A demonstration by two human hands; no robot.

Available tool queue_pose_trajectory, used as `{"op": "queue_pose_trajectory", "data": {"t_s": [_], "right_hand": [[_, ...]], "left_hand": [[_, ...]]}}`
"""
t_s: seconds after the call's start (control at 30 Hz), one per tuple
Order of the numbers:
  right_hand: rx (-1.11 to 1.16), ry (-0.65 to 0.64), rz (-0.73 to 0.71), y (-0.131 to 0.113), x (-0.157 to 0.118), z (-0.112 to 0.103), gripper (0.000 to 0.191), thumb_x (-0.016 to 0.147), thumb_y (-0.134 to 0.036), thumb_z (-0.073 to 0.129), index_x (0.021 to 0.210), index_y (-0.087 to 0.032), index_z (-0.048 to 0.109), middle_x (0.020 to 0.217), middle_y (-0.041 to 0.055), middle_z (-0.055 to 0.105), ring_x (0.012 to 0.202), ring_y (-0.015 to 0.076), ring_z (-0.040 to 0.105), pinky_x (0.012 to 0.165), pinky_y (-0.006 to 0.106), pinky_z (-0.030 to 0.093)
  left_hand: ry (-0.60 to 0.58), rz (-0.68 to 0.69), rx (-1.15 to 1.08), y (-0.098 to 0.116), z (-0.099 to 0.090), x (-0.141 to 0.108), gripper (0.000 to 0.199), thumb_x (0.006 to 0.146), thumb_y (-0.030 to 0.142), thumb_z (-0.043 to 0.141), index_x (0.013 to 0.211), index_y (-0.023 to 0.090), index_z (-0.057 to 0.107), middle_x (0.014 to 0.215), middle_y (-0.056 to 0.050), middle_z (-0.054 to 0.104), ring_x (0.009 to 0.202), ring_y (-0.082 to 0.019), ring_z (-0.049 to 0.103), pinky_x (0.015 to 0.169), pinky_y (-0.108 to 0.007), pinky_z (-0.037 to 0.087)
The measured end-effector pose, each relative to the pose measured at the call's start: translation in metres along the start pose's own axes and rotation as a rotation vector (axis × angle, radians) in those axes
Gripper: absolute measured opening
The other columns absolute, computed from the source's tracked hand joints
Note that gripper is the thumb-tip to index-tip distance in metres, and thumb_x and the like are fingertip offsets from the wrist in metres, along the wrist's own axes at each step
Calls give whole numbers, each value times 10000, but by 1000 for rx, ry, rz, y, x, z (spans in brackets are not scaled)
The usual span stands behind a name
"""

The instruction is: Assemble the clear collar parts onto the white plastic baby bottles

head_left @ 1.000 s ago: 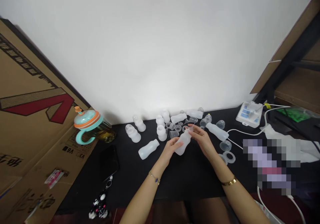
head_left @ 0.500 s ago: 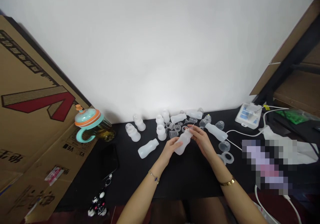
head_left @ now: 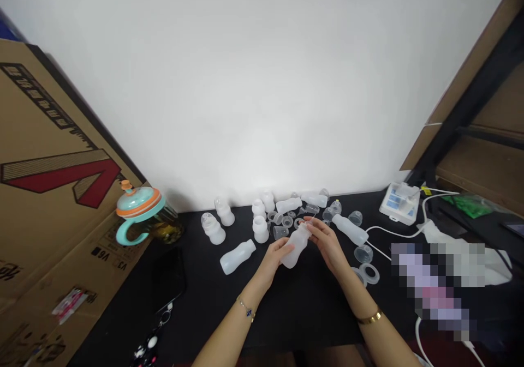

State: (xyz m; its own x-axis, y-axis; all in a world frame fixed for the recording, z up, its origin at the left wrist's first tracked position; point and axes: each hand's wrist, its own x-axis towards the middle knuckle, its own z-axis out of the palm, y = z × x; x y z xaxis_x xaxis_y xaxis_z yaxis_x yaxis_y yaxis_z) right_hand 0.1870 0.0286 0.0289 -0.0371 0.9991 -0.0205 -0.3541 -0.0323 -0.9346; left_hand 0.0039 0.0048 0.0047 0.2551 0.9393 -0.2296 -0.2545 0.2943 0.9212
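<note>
A frosted white baby bottle point(head_left: 295, 245) is tilted above the black table, its neck pointing up and to the right. My left hand point(head_left: 271, 259) is wrapped round its body. At the neck, the fingers of my right hand point(head_left: 325, 240) are closed, and a small clear piece shows by the fingertips; its kind is too small to tell. Left of my hands another bottle point(head_left: 238, 256) lies on its side. Behind them are two open upright bottles point(head_left: 261, 229) and scattered clear caps point(head_left: 280, 233) and rings. To the right lies a further bottle point(head_left: 350, 229).
Two bottles with clear caps point(head_left: 213, 228) stand at the left. A teal-lidded jug point(head_left: 141, 209), a phone point(head_left: 168, 278) and a large cardboard box point(head_left: 61, 192) are farther left. White rings point(head_left: 369, 273), cables, a divided plastic case point(head_left: 399, 202) and a blurred-out object are at the right.
The view has shifted slightly, so everything on the table sits lower and a little to the left. Both hands stay on the bottle, with hardly any change in grip.
</note>
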Motion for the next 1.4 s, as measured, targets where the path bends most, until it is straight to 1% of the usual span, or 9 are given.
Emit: {"op": "queue_pose_trajectory", "data": {"t_s": [0.17, 0.37, 0.57, 0.83, 0.97, 1.07, 1.4], "right_hand": [[-8, -1, -9, -2, -2, 2, 467, 710, -547, 854, 1064, -257, 761, 1155, 97, 750, 1115, 339, 661, 892, 428, 518], [-5, -9, 0, -3, -3, 1, 437, 733, -507, 850, 1076, -251, 757, 1134, 87, 754, 1092, 313, 667, 884, 398, 511], [-20, 9, -7, -2, -2, 1, 478, 709, -532, 853, 1078, -246, 751, 1161, 93, 751, 1101, 321, 667, 878, 396, 512], [-20, 4, 0, -1, -2, 1, 450, 720, -530, 845, 1071, -263, 754, 1148, 84, 755, 1110, 324, 667, 881, 400, 511], [-27, 3, -5, 0, -1, 0, 460, 726, -535, 838, 1083, -258, 751, 1148, 88, 753, 1136, 333, 657, 893, 409, 515], [-20, 10, 0, 0, -1, 0, 457, 721, -539, 841, 1074, -260, 755, 1135, 86, 758, 1124, 328, 662, 897, 411, 512], [2, 14, -4, -1, -2, 1, 437, 729, -516, 847, 1066, -254, 755, 1124, 89, 758, 1149, 334, 653, 932, 429, 511]], "left_hand": [[-7, -15, -8, 5, 2, -6, 492, 706, 519, 831, 1027, 151, 768, 912, -65, 712, 779, -161, 586, 680, -257, 355], [-24, 14, 19, 8, 2, -8, 484, 739, 509, 804, 1067, 155, 766, 920, -64, 718, 790, -165, 596, 690, -260, 367], [-11, 40, 28, 4, 3, -4, 513, 693, 532, 834, 1007, 133, 759, 903, -65, 709, 774, -163, 583, 698, -269, 364], [-9, 58, 38, 7, 3, -5, 511, 704, 526, 833, 1020, 132, 758, 928, -71, 712, 808, -178, 593, 724, -274, 377], [-5, 47, 36, 7, 4, -5, 543, 693, 539, 836, 1036, 127, 755, 924, -78, 714, 791, -181, 592, 707, -273, 371], [-9, 47, 37, 8, 4, -6, 531, 701, 532, 832, 1037, 129, 757, 939, -78, 716, 806, -182, 596, 714, -273, 372], [8, 31, 30, 13, 6, -8, 538, 678, 542, 841, 1013, 130, 753, 882, -63, 702, 786, -175, 589, 696, -271, 365]]}}
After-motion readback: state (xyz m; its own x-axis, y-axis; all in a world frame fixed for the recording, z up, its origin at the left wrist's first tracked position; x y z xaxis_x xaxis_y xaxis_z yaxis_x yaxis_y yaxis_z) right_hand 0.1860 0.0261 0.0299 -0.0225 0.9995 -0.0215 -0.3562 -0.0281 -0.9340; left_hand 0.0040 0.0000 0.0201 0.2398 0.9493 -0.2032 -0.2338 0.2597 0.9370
